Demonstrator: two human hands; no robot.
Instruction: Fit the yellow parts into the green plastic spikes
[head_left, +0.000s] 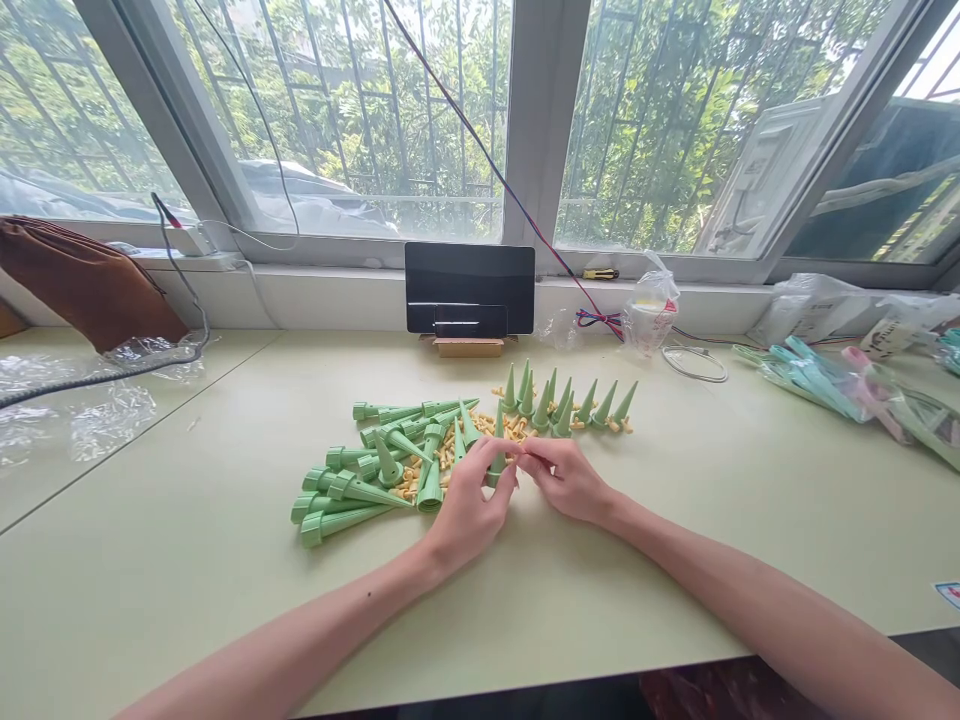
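Observation:
My left hand (476, 495) is closed around a green plastic watering spike (498, 440), its point upward. Beside it, my right hand (564, 478) makes a pinch against the spike's side, the fingertips of both hands meeting; whatever small piece it holds is hidden. Left of my hands lies a pile of green spikes (360, 490), several with ribbed caps, a few standing upright. Small yellow plastic valves (487, 424) are heaped among them. Just beyond my right hand, several upright spikes (603, 405) stand in a group with yellow valves at their bases.
A dark tablet (470, 285) leans on a stand at the back of the pale table (225, 580), a phone (471, 321) before it. Plastic bags, a coiled white cable (695, 364) and wrapped coloured items (817, 378) lie right. At left are a brown pouch (82, 280) and clear wrappers.

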